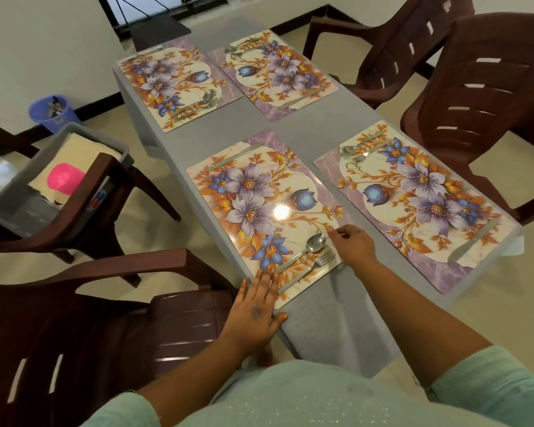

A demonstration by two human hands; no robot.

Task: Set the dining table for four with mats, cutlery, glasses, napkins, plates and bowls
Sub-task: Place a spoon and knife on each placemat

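Note:
Four floral mats lie on the grey table [318, 328]: near-left [259, 195], near-right [413, 204], far-left [167, 84] and far-right [278, 72]. Each carries a knife, a spoon and a fork. On the near-left mat the spoon [316, 241] and fork [324, 258] lie side by side at the near end, and the knife [235, 157] lies at the far end. My left hand [256, 309] presses flat on that mat's near corner, fingers straight. My right hand [353, 246] rests at the mat's right edge just beside the spoon's bowl, fingers loosely curled, holding nothing that I can see.
A grey tub [0, 208] sits on a brown chair [84, 217] at the left, holding a pink cup [64, 180] and cream napkins [84, 146]. A blue bucket [51, 114] stands on the floor behind. Brown plastic chairs stand near-left [105, 328] and on the right [475, 97].

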